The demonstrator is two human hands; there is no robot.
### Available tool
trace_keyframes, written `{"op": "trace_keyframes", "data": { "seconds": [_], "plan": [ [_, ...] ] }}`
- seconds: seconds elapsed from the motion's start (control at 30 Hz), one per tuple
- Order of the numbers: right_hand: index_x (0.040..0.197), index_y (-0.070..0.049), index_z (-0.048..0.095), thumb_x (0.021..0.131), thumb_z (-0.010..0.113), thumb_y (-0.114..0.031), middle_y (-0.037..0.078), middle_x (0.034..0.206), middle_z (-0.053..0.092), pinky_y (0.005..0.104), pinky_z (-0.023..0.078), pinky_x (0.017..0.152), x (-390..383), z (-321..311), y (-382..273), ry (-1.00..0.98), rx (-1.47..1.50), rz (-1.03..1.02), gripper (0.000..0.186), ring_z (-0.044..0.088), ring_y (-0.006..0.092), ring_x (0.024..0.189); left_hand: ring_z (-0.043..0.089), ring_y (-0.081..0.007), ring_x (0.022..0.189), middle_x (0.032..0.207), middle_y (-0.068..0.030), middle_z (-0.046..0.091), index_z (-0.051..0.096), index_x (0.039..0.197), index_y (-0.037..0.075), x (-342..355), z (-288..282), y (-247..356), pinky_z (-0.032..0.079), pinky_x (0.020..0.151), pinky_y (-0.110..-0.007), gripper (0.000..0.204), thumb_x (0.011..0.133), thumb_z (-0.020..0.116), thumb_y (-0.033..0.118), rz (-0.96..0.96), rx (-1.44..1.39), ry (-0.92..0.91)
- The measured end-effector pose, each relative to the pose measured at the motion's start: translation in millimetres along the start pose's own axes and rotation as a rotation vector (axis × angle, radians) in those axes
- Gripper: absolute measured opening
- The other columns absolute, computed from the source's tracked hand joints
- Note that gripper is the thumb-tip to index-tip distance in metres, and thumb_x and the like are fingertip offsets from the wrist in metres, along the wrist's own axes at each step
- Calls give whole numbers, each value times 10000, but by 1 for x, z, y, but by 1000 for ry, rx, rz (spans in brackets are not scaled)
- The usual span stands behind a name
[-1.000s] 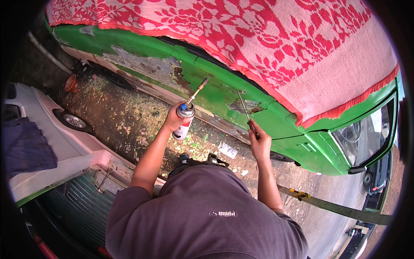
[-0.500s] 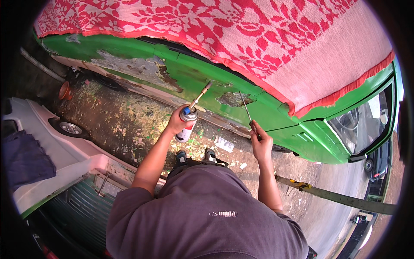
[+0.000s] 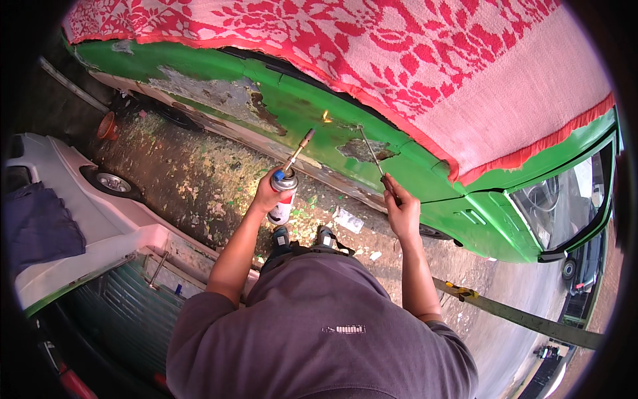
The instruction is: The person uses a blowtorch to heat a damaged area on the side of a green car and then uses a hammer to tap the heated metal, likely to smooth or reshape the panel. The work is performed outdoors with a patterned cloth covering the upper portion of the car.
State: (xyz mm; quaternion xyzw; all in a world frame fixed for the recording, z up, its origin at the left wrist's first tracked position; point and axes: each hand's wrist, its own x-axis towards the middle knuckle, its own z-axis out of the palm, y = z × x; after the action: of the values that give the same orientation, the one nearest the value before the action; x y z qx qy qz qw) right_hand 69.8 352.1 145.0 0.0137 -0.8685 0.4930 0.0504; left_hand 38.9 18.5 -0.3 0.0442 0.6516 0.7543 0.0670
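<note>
At the left edge of the frame, a pale car (image 3: 53,159) carries a dark cloth (image 3: 41,229); flaked debris (image 3: 212,173) litters the ground beyond it. Near centre, my left hand (image 3: 268,191) is closed around the canister of a gas torch (image 3: 288,181), nozzle (image 3: 306,138) directed up and right toward a green car body (image 3: 432,178). A small yellow flame (image 3: 325,116) shows just beyond the tip; contact with the panel cannot be confirmed. I judge the torch fairly light, rigid and smooth enough to slip; correct hold is the canister, well away from the nozzle, presumed hot. Right of centre, a thin metal scraper (image 3: 373,153) crosses a bare patch (image 3: 354,151) in the paint; tip contact cannot be determined. My right hand (image 3: 403,211) is wrapped about its dark handle. I assess it as light and stiff, to be held by that handle only. Paint at the patch's rim is likely brittle.
</note>
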Motion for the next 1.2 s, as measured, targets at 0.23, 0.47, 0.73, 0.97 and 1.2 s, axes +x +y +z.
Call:
{"op": "trace_keyframes", "data": {
  "seconds": [0.23, 0.47, 0.73, 0.97, 1.2],
  "plan": [
    [1210, 16, 594, 856, 561, 14, 182, 1115, 662, 289, 487, 890, -3, -4, 8, -1, -7, 17, 356, 642, 207, 1050, 588, -114, 915, 1007, -33, 613, 515, 1160, 12, -3, 5, -2, 479, 852, -288, 593, 653, 788, 149, -7, -14, 20],
    [1207, -1, 602, 857, 561, 13, 172, 1131, 659, 292, 485, 899, -3, -5, 11, -21, -20, 3, 352, 640, 201, 1053, 600, -118, 866, 961, -28, 632, 551, 1063, 47, -10, -19, -5, 491, 800, -287, 408, 712, 749, 112, 3, -95, 212],
    [1200, -98, 635, 841, 614, -51, 155, 794, 635, 337, 479, 630, 15, 8, 9, -42, -208, -174, 362, 608, 212, 647, 599, -117, 874, 966, -27, 632, 556, 1051, 47, -12, -37, -1, 489, 806, -288, 392, 717, 746, 121, 28, -58, 222],
    [1174, -159, 656, 852, 630, -109, 114, 718, 582, 374, 460, 584, 40, 12, -5, -61, -393, -289, 326, 577, 274, 613, 589, -108, 865, 947, -20, 618, 554, 1048, 41, -8, -43, 6, 485, 807, -280, 396, 712, 746, 125, 49, -43, 180],
    [1172, -173, 659, 854, 626, -113, 103, 720, 580, 380, 463, 577, 51, 16, -2, -42, -414, -338, 325, 583, 277, 617, 583, -106, 874, 970, -16, 605, 537, 1112, 23, -2, -58, 11, 479, 815, -272, 487, 691, 751, 142, 87, 27, 147]
  ]
}}
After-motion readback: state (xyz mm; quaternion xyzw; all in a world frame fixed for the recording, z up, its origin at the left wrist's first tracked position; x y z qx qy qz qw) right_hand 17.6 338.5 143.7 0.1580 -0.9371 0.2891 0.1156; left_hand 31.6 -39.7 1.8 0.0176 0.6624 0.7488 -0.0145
